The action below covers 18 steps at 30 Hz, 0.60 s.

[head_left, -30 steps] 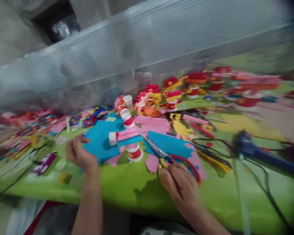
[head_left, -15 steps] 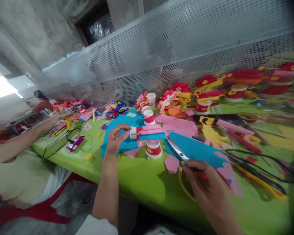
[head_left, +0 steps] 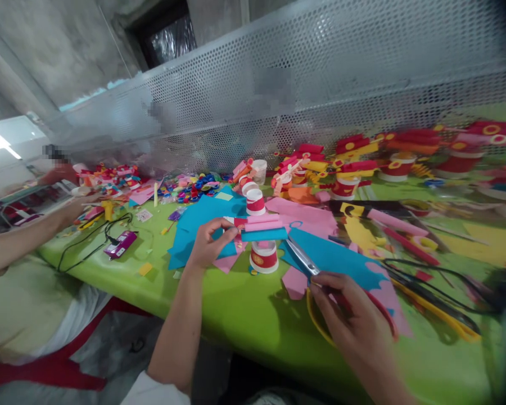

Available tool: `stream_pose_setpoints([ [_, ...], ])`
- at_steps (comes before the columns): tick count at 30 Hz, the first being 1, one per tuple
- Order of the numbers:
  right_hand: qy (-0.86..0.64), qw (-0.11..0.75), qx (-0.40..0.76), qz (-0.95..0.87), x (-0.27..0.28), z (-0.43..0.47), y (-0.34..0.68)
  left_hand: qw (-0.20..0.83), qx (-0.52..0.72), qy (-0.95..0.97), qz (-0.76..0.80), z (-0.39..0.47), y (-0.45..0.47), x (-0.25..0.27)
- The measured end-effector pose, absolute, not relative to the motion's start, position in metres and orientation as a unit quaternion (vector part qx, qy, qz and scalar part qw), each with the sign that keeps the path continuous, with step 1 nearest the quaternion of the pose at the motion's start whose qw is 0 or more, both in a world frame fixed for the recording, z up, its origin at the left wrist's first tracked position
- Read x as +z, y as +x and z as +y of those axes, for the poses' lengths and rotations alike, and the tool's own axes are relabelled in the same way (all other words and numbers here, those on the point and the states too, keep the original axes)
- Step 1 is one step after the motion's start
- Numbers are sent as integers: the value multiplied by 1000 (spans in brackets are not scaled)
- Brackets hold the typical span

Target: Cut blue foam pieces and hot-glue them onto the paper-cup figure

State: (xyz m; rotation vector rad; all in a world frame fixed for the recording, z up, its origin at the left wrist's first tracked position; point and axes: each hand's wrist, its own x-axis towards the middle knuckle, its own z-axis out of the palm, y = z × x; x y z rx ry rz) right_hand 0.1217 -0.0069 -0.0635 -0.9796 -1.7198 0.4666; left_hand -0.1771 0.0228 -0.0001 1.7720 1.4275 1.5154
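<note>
My left hand has its thumb and forefinger pinched together at the left end of a craft model. What sits between the fingertips is too small to make out. The model has a pink rolled tube and a blue rolled tube lying above an upright red-and-white paper cup. Another cup lies on its side behind my left fingers, partly hidden. My right hand is closed on scissors with red and yellow handles, the blades pointing toward the model.
Blue foam sheets, pink sheets and scraps cover the green table. Finished cup models stand along the perforated metal screen. A purple box with a black cord lies left. A co-worker's arm reaches in there.
My left hand has shifted right, its fingertips moving from the sideways cup's end toward the tubes. The scissors stay in my right hand, almost unmoved. The view has turned slightly.
</note>
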Motion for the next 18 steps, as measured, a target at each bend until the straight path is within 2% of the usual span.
stream_pose_setpoints([
  [12,-399,552,189,-707,-49,-16,117,217,542,615,530,24,-183,-13],
  [18,-395,507,206,-738,-33,-25,114,227,528,600,556,25,-183,-15],
])
